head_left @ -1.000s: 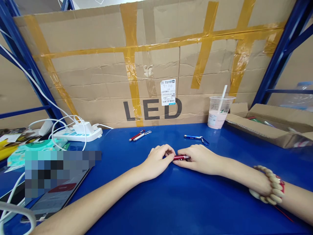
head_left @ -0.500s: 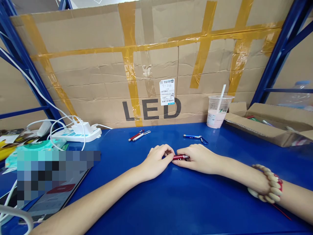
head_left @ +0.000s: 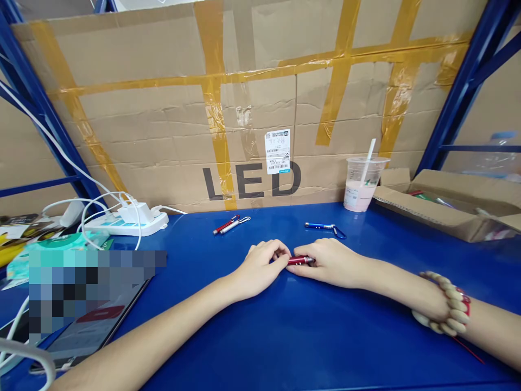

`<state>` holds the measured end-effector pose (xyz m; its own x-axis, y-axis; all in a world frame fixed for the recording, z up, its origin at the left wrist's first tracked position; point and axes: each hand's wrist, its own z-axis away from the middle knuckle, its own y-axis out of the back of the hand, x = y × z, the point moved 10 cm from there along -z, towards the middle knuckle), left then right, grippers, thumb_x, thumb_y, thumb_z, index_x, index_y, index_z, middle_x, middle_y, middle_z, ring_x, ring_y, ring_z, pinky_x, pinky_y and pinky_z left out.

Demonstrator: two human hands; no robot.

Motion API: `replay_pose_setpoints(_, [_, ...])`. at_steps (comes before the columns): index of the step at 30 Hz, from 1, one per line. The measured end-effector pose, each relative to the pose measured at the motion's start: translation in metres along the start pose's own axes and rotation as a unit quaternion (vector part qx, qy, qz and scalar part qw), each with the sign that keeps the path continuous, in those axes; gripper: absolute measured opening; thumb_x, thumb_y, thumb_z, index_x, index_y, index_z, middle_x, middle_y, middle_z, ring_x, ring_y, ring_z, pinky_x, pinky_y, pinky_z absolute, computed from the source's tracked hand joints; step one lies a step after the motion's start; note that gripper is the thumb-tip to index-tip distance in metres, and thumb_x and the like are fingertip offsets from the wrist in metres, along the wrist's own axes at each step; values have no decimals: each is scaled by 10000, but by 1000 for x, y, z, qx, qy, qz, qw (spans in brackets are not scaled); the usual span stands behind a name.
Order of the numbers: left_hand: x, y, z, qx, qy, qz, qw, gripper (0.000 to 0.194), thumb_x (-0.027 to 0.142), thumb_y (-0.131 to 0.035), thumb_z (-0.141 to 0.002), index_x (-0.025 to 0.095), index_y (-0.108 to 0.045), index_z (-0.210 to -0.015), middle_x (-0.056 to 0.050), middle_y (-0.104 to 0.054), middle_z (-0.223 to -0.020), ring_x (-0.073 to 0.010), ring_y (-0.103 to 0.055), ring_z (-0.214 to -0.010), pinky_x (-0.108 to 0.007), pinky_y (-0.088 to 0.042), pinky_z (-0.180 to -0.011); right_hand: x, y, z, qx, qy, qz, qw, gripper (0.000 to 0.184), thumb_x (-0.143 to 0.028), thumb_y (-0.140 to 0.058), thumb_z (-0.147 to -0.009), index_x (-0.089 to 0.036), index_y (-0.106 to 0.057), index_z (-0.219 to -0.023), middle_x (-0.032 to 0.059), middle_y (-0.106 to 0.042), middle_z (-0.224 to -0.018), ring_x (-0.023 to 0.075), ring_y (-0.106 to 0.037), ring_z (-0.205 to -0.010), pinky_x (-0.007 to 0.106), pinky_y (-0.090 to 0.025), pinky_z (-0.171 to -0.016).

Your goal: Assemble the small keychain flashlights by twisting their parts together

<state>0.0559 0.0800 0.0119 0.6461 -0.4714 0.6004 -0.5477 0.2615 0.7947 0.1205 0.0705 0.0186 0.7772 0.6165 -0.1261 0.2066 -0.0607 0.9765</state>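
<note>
Between my hands, just above the blue tabletop (head_left: 260, 336), is a small red metal penlight (head_left: 299, 260) with a silver end. My left hand (head_left: 262, 269) pinches its left end between thumb and fingers. Around its right end, my right hand (head_left: 331, 263) is closed, with thumb and forefinger along the barrel. Both tips of the penlight are partly hidden by the fingers. Beyond my left hand lie a second red penlight (head_left: 225, 225) and a silver penlight (head_left: 234, 226) with a carabiner clip, side by side. A blue penlight (head_left: 319, 225) with a clip rests behind my right hand.
A cup of pink drink (head_left: 360, 193) with a straw stands at the back right, beside an open cardboard box (head_left: 431, 217). At left are a white power strip (head_left: 126, 225) with cables and a dark tablet (head_left: 93, 326). A large cardboard panel (head_left: 163, 136) closes the back.
</note>
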Motion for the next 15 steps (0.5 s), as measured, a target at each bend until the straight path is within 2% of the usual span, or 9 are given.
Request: replay_pose_setpoints(15, [2, 0, 0, -1, -11, -12, 1000, 203, 299, -338, -852, 225, -526, -863, 10, -570, -899, -162, -459, -923, -349, -325, -868, 0, -1, 0, -4, -4, -4, 1000, 360, -479, -362, -844, -219, -590, -744, 8, -656, -677, 162, -585, -600, 229, -314, -504])
